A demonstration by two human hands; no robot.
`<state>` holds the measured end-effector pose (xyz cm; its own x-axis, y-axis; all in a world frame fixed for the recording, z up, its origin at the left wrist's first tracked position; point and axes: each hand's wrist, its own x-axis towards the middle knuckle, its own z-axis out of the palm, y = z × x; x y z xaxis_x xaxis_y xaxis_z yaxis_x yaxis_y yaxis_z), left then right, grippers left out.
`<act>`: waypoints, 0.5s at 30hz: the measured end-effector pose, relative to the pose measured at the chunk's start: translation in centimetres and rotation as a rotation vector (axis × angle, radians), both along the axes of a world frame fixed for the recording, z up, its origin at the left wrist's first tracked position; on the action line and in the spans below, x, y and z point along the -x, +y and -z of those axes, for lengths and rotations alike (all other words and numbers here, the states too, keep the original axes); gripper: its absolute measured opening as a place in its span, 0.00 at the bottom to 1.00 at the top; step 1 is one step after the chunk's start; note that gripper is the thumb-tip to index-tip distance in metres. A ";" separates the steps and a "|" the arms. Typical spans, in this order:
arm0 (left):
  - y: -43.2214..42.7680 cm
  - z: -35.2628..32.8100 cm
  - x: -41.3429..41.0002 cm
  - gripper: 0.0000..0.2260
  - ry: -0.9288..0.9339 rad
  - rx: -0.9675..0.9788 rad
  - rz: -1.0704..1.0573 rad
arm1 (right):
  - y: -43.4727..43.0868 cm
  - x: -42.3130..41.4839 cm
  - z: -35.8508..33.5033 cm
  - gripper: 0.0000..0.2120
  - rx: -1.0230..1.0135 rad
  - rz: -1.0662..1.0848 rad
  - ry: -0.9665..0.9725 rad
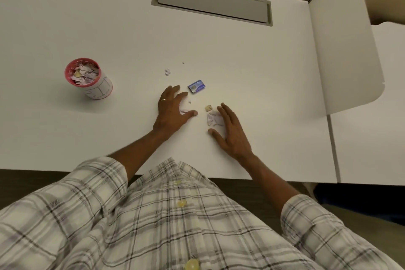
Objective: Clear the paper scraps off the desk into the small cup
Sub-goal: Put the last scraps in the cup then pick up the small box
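Note:
A small cup (99, 87) with a red rim stands at the left of the white desk (252, 68), filled with paper scraps. My left hand (172, 110) rests flat on the desk with fingers apart; a pale scrap (183, 111) lies between its thumb and fingers. My right hand (231, 132) is spread beside a small pile of white scraps (213, 119), its fingers partly over the pile. A tan scrap (208, 108) lies just beyond the pile. A blue scrap (197, 86) sits past my left fingertips. One more white scrap (167, 71) lies farther back.
A grey cable hatch (212, 2) is set into the far part of the desk. A white divider panel (344, 55) stands along the right side. The desk's near edge runs just above my plaid shirt (175, 215).

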<state>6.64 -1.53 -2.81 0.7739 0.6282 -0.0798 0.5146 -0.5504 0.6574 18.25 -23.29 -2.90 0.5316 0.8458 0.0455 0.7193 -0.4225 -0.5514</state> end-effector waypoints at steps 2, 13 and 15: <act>-0.4 0.1 0.0 0.20 -0.066 -0.009 -0.027 | -0.1 0.5 0.3 0.37 0.026 0.008 -0.007; 3.7 -2.0 4.7 0.15 -0.156 -0.038 0.088 | 4.8 1.2 0.1 0.20 0.040 -0.127 -0.086; 4.7 -2.2 6.1 0.17 -0.103 -0.083 0.192 | 4.5 1.0 0.0 0.17 0.001 -0.176 -0.138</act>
